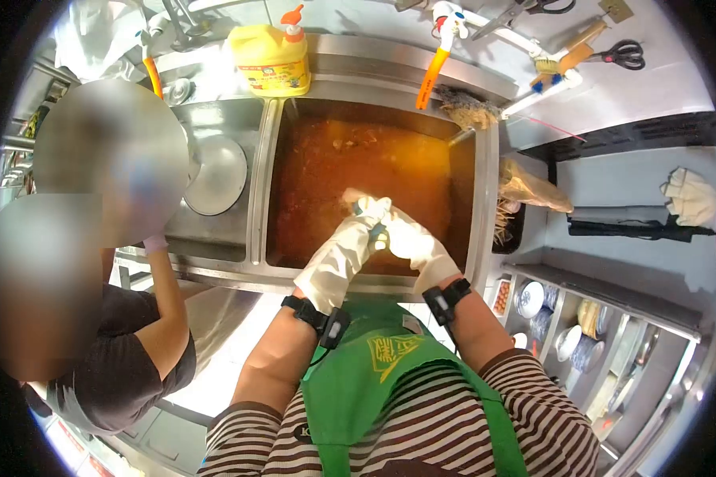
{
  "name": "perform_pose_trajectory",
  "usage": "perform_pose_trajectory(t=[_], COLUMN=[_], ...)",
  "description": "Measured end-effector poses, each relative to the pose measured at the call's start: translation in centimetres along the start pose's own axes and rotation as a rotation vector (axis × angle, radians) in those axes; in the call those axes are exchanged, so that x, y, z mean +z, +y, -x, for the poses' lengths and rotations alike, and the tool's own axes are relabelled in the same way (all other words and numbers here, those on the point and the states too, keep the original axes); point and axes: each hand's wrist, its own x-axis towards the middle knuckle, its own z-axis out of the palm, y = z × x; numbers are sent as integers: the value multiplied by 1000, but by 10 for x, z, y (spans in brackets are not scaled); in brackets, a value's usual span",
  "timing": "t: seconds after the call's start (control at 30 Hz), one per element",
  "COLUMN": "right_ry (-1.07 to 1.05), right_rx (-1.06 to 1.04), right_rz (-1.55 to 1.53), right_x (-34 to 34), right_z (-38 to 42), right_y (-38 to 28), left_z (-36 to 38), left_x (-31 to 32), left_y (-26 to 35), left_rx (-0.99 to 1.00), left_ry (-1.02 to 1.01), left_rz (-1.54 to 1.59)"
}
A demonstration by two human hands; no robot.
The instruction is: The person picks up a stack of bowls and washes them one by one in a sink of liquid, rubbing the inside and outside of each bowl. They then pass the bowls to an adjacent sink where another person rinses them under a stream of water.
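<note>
Evidently, the main exposure is at the grip. The left hand in a long white rubber glove (346, 238) and the right hand in a matching glove (410, 238) meet above the cloudy orange-brown liquid (334, 151) of the steel basin (485, 199). A small blue-green piece (358, 208) shows at the left fingers; blur hides its outline, and whether either hand has closed on it cannot be told. Wet, slick gloves could let it slip into the opaque liquid, out of sight. Reaching deep could flood the cuffs and wet the black strapped wrist device (334, 326) at left, whose cable hangs loose. At the far rim, a knock could topple the yellow jug with an orange pump (270, 60). To the left, a co-worker's gloved hand (156, 242) is near the adjoining basin; a sideways swing of the elbow risks contact.
</note>
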Motion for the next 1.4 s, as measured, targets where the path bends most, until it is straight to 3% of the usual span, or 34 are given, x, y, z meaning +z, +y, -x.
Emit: perform_pose_trajectory(t=[0.03, 0.07, 0.1, 0.13, 0.2, 0.27, 0.3, 0.37, 0.43, 0.47, 0.5, 0.53, 0.57, 0.6, 0.73, 0.77, 0.8, 0.83, 0.87, 0.93, 1.0, 1.03, 1.07, 1.1, 1.13, 1.17, 1.2, 1.27, 1.37, 1.4], right_ry=[-97, -155, -215, -205, -235, -154, -127, -186, -165, -131, -60, -31, 35, 109, 313, 380, 380, 481, 572, 689, 657, 597, 624, 602, 569, 535, 502, 426, 421, 428], right_rx=[-32, -48, -58, -106, -197, -84, -59, -93, -284, -327, -68, -184, -106, -26, -53, -70, -96, -84, -57, -16, -54, -170, -83, -146, -157, -169, -180, -132, -7, -10], right_rz=[-217, -330, -443, -386, -301, -1, 112, 132, 468, 543, 190, 369, 145, -77, 16, -13, -82, -86, -104, -156, -112, -155, -312, -546, -531, -516, -501, -523, -456, -454], right_x=[9, 19, 30, 38, 49, 38, 40, 39, 34, 28, 27, 28, 25, 20, -8, -13, -24, -20, -13, -2, -22, -18, -22, -20, -18, -17, -15, -39, -39, -36], right_z=[2, 8, 14, 22, 28, 25, 24, 20, 14, 7, 4, 0, -6, -10, -32, -37, -45, -49, -53, -62, -78, -72, -79, -87, -77, -66, -56, -55, -38, -34], right_y=[-16, -31, -46, -63, -84, -100, -108, -117, -109, -96, -89, -75, -65, -56, -13, 0, 15, 18, 17, 14, 37, 34, 21, 5, -13, -30, -48, -35, -24, -20], left_z=[-4, -7, -1, 6, 45, 18, 10, -1, -13, -14, -17, -22, -30, -31, -32, -38, 16, -13, -72, -58, -63, -62, -63, -77, -91, -62, -82, -77, -107, -123], left_x=[-2, -9, -11, -13, 5, -17, -12, -7, -10, -11, -12, -14, -26, -23, 6, 3, 30, 21, -17, -7, -20, -15, -11, -18, -15, 17, 16, 37, 47, 33], left_y=[-4, -15, -20, -25, -8, -27, -26, -28, -25, -22, -19, -20, -29, -30, -40, -41, 2, -16, -54, -38, -35, -28, -17, -11, 6, 43, 60, 125, 187, 195], left_rx=[4, -101, -77, -53, 8, 19, -70, -34, -23, -22, -81, -142, 57, 56, 261, 207, 91, 29, 37, 69, 102, 118, 130, 191, 241, 296, 451, 489, 511, 541], left_ry=[5, -278, -373, -467, -386, -480, -449, -492, -515, -459, -396, -332, -377, -384, 2, -7, 67, 219, 203, 306, 302, 319, 340, 337, 366, 497, 570, 501, 459, 318], left_rz=[-4, 283, 286, 289, 76, 133, 274, 210, -23, -228, -377, -524, -666, -662, -894, -928, -909, -1031, -1332, -1479, -1440, -1401, -1363, -1216, -1186, -1116, -1079, -1035, -469, -327])
